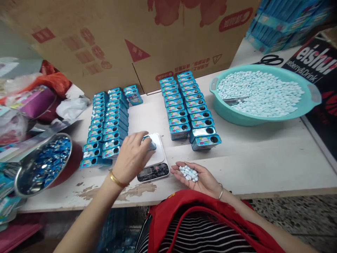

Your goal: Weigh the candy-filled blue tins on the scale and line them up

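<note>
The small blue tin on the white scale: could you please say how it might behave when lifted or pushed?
The small blue rectangular tin is probably light and stiff: the left hand grips it with fingertips alone. Boxy and flat-based like the rows of matching tins, it should slide rather than roll, perhaps easily on the white scale.

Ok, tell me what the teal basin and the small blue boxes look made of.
The teal basin looks like matte plastic: uniform colour, moulded handles. The small blue boxes are probably printed tin: silvery tops gleam around a round hole.
</note>
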Available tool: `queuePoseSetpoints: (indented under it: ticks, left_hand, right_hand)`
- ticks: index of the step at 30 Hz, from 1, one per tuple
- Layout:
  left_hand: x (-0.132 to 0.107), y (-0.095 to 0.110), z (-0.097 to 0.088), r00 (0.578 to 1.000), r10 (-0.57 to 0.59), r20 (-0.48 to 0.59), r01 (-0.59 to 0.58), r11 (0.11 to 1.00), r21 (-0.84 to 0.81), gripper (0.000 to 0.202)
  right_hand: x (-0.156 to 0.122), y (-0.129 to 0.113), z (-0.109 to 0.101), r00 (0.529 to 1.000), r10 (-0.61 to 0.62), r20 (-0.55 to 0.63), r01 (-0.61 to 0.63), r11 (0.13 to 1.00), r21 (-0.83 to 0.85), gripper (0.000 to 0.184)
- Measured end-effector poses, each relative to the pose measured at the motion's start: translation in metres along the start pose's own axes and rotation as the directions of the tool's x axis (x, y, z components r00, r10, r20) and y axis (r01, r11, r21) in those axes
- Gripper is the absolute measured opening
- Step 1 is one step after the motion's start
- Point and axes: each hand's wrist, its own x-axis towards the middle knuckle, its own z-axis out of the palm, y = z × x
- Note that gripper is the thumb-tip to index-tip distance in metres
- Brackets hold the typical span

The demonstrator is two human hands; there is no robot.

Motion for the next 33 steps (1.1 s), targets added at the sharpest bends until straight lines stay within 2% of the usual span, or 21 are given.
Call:
queuePoseSetpoints:
  ticks: [2,4,6,8,10,14,21,23,25,27,29,31,33]
  left_hand:
    - [-0.010,0.030,0.006,0.999,0.036,-0.002,-0.036,0.986,-0.162,0.018]
    - [-0.018,0.063,0.021,0.990,0.121,0.078,-0.091,0.947,-0.307,0.020]
    - [-0.024,0.089,0.040,0.983,0.134,0.124,-0.084,0.935,-0.343,0.024]
    - [-0.027,0.103,0.056,0.987,0.084,0.134,-0.033,0.939,-0.342,0.020]
    - [-0.029,0.106,0.065,0.992,0.044,0.117,0.000,0.935,-0.354,0.013]
    - [-0.032,0.101,0.068,0.998,0.042,0.045,-0.022,0.930,-0.367,0.011]
    - [-0.035,0.098,0.072,0.999,0.036,-0.007,-0.036,0.883,-0.469,0.012]
    - [-0.038,0.092,0.071,0.997,0.053,-0.060,-0.077,0.848,-0.524,0.013]
    - [-0.042,0.080,0.068,0.987,0.012,-0.161,-0.100,0.828,-0.552,0.017]
    - [-0.047,0.061,0.061,0.948,-0.123,-0.293,-0.063,0.831,-0.553,0.022]
    - [-0.051,0.036,0.052,0.869,-0.295,-0.397,0.034,0.837,-0.547,0.025]
    - [-0.053,0.009,0.044,0.806,-0.404,-0.432,0.135,0.837,-0.530,0.023]
    - [-0.053,-0.016,0.038,0.809,-0.433,-0.398,0.210,0.844,-0.493,0.021]
  right_hand:
    - [-0.001,0.001,-0.002,1.000,0.018,0.013,-0.019,0.999,0.026,0.026]
    - [-0.001,0.003,-0.004,0.999,0.026,0.030,-0.028,0.998,0.057,0.029]
    - [0.000,0.004,-0.006,0.999,0.026,0.034,-0.028,0.997,0.079,0.032]
    - [0.000,0.005,-0.007,1.000,0.023,0.018,-0.024,0.996,0.084,0.034]
    - [0.000,0.006,-0.007,1.000,0.018,-0.009,-0.018,0.997,0.078,0.035]
    - [-0.001,0.007,-0.006,0.999,0.024,-0.028,-0.022,0.998,0.063,0.037]
    - [0.002,0.009,-0.006,0.998,0.057,-0.018,-0.055,0.996,0.065,0.036]
    - [0.004,0.009,-0.006,0.998,0.060,0.005,-0.061,0.996,0.071,0.033]
    - [0.006,0.009,-0.006,0.998,0.058,0.014,-0.059,0.996,0.063,0.029]
    - [0.008,0.009,-0.005,0.998,0.063,0.006,-0.063,0.997,0.035,0.026]
    - [0.009,0.009,-0.004,0.998,0.070,-0.006,-0.069,0.998,0.010,0.025]
    - [0.011,0.009,-0.004,0.997,0.074,-0.008,-0.074,0.997,0.001,0.025]
    - [0.012,0.009,-0.003,0.997,0.072,-0.010,-0.072,0.997,-0.007,0.025]
